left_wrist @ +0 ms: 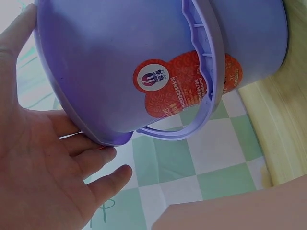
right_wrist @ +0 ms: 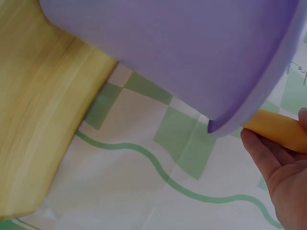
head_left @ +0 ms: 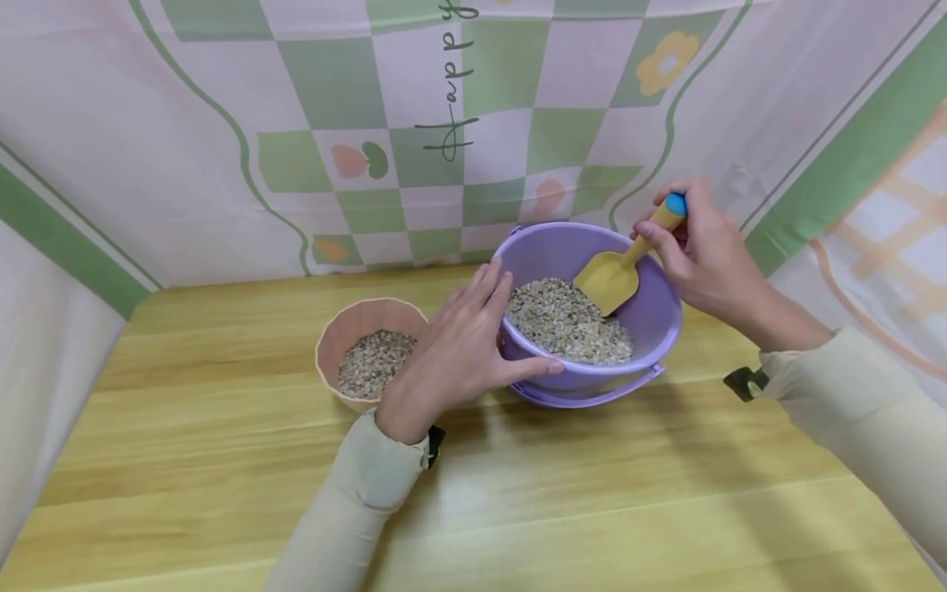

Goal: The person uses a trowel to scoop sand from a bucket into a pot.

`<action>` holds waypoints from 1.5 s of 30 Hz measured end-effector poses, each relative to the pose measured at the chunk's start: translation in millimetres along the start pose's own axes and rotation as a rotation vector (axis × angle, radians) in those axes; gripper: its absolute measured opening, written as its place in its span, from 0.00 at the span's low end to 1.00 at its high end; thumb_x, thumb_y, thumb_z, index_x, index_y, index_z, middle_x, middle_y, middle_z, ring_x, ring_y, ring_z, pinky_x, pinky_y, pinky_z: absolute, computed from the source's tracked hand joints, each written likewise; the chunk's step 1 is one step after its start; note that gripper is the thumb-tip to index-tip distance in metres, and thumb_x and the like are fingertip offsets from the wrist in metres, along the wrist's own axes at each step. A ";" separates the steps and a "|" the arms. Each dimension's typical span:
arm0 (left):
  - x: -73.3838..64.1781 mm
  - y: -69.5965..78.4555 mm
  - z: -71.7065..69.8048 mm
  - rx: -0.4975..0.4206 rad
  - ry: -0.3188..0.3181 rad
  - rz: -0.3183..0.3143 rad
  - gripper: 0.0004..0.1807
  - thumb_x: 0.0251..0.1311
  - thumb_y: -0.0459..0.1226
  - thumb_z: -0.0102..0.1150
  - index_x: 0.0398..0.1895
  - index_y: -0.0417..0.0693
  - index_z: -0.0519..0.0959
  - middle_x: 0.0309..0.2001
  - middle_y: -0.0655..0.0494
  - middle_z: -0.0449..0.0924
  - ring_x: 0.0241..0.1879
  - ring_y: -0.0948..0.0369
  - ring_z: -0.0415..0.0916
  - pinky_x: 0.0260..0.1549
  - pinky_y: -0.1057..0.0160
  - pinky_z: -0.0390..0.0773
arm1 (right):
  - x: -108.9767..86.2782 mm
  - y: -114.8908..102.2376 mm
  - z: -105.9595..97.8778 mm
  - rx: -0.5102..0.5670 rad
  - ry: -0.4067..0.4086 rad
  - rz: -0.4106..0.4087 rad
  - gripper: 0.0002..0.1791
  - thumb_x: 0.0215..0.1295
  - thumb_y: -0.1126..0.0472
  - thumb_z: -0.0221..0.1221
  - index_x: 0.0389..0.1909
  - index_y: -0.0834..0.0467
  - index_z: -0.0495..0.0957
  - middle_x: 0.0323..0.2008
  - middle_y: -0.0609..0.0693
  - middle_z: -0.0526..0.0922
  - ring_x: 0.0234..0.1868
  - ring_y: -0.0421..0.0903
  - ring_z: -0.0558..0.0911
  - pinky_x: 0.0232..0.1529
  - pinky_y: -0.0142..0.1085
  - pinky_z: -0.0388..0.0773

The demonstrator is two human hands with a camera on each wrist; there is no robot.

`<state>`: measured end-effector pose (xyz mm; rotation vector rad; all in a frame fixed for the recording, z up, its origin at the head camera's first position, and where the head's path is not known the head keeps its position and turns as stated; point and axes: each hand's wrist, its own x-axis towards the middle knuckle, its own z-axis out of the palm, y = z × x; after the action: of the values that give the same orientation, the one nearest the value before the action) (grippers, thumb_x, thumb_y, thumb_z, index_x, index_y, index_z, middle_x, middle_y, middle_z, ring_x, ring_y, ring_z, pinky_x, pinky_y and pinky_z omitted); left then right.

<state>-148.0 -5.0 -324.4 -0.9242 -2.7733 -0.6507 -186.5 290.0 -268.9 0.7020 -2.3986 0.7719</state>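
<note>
A purple bucket [head_left: 661, 345] stands on the wooden table, part-filled with fine speckled gravel [head_left: 558, 321]. My left hand [head_left: 466, 337] rests on its left rim, fingers fairly straight and spread, thumb along the front edge. In the left wrist view that hand [left_wrist: 45, 158] touches the rim beside the red-labelled bucket wall [left_wrist: 110, 62]. My right hand [head_left: 699, 247] grips the yellow handle of a toy shovel, whose blade [head_left: 610, 284] dips to the gravel inside the bucket. From the right wrist, the shovel handle [right_wrist: 276, 128] shows past the rim, its blade hidden by the bucket.
Left of the bucket sits a peach fluted bowl [head_left: 333, 345] holding similar gravel, partly covered by my left hand. The bucket's handle [head_left: 599, 399] hangs down at the front. Behind the wooden table [head_left: 222, 460] hangs a green-and-white checked cloth [head_left: 503, 66].
</note>
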 end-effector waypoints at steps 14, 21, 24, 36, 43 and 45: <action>1.9 0.9 0.7 0.022 0.014 0.012 0.65 0.48 0.79 0.49 0.77 0.39 0.56 0.79 0.43 0.46 0.78 0.55 0.42 0.74 0.56 0.50 | -2.5 6.8 4.3 0.009 -0.006 0.019 0.14 0.71 0.71 0.55 0.52 0.72 0.64 0.39 0.59 0.85 0.29 0.32 0.78 0.26 0.19 0.68; 1.6 0.3 -0.6 0.025 0.015 0.009 0.65 0.48 0.78 0.50 0.77 0.39 0.56 0.79 0.43 0.46 0.78 0.55 0.42 0.74 0.57 0.49 | -3.1 6.3 9.6 0.018 -0.024 0.056 0.14 0.73 0.69 0.54 0.52 0.71 0.63 0.39 0.59 0.85 0.32 0.30 0.78 0.30 0.18 0.70; 1.4 0.2 -0.2 0.024 0.014 0.009 0.65 0.48 0.78 0.50 0.77 0.38 0.56 0.79 0.43 0.46 0.78 0.55 0.42 0.74 0.57 0.49 | -3.0 7.6 11.0 0.034 -0.029 0.073 0.14 0.73 0.69 0.53 0.53 0.71 0.62 0.40 0.59 0.84 0.34 0.30 0.78 0.31 0.18 0.71; 2.2 0.1 1.6 0.014 0.013 0.003 0.65 0.48 0.78 0.51 0.77 0.39 0.56 0.79 0.43 0.46 0.78 0.55 0.42 0.73 0.57 0.50 | -4.3 6.6 17.6 0.152 -0.043 0.245 0.10 0.75 0.64 0.52 0.51 0.63 0.64 0.40 0.62 0.83 0.36 0.32 0.81 0.36 0.19 0.76; 3.1 1.1 3.5 -0.010 0.015 0.004 0.66 0.47 0.79 0.51 0.77 0.39 0.56 0.79 0.43 0.45 0.78 0.54 0.42 0.72 0.55 0.54 | -6.5 2.6 24.4 0.222 -0.057 0.306 0.09 0.76 0.63 0.50 0.51 0.62 0.63 0.42 0.67 0.82 0.38 0.31 0.82 0.41 0.20 0.78; 2.7 1.1 2.9 -0.006 0.015 -0.004 0.65 0.47 0.79 0.51 0.77 0.40 0.56 0.79 0.43 0.45 0.78 0.54 0.43 0.71 0.54 0.57 | -5.5 1.4 25.5 0.231 -0.050 0.311 0.09 0.76 0.63 0.50 0.50 0.61 0.63 0.42 0.67 0.82 0.39 0.31 0.82 0.41 0.21 0.78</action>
<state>-149.5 -1.5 -326.0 -0.9115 -2.7628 -0.6641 -191.3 276.4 -290.7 0.4414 -2.5221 1.1862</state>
